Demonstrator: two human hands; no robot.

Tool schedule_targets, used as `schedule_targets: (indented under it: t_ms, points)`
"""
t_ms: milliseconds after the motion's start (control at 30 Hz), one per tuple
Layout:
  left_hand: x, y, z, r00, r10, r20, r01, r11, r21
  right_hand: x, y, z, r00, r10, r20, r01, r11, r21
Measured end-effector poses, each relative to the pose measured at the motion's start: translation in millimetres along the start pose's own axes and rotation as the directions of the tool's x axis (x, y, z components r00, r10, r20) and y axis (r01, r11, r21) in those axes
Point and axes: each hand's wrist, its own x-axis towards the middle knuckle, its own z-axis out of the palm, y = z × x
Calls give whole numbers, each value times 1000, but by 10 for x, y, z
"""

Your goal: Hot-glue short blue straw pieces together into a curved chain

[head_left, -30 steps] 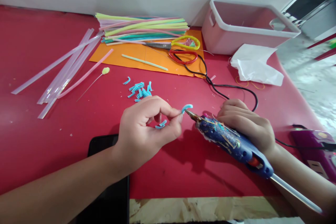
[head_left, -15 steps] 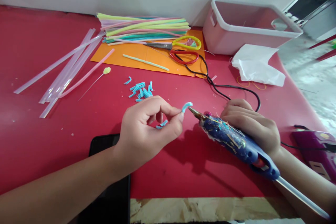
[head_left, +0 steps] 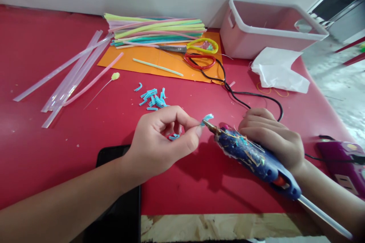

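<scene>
Glue gun (head_left: 253,157) and blue piece (head_left: 208,117): the gap between them is now gone.
On the red tabletop (head_left: 85,133), the pink box (head_left: 262,41), the bundle of coloured sticks (head_left: 156,30) and the scissors (head_left: 182,49) lie in the same places as half a second ago. The right hand (head_left: 272,140) has its grip wrapped around the glue gun, which has moved slightly to the left. The left hand (head_left: 162,144) has shifted a little to the right; its grip is clamped on the blue piece, between thumb and forefinger. The short blue cuttings (head_left: 153,98) remain lying behind this hand. Half a second before, the metal tip (head_left: 210,126) was just beside the blue piece; now it appears to touch the lower end, near the fingertips.
</scene>
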Motion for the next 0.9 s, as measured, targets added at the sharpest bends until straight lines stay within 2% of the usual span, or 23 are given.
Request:
schedule_targets:
  t_ms: [233, 333, 467, 600, 767, 900]
  points:
    - [2, 5, 3, 998, -56, -9, 56, 997, -55, -3, -23, 10, 999, 29, -24, -29, 999, -16]
    - [5, 7, 4, 997, -70, -13, 70, 997, -45, -8, -27, 14, 1000, 19, 0, -19, 1000, 0]
    - [23, 2, 13, 999, -53, -5, 52, 998, -44, -6, -20, -2, 1000, 28, 2, -28, 999, -18]
    - [14, -14, 16, 1000, 26, -8, -26, 1000, -5, 0, -15, -4, 999, 27, 20, -27, 999, 19]
    - [-43, -72, 13, 967, 251, -29, -247, 962, 116, -6, -18, 18, 999, 43, 10, -44, 998, 52]
    - [-49, -92, 17, 963, 268, -29, -262, 957, 126, -9, -18, 15, 1000, 26, 3, -26, 999, 25]
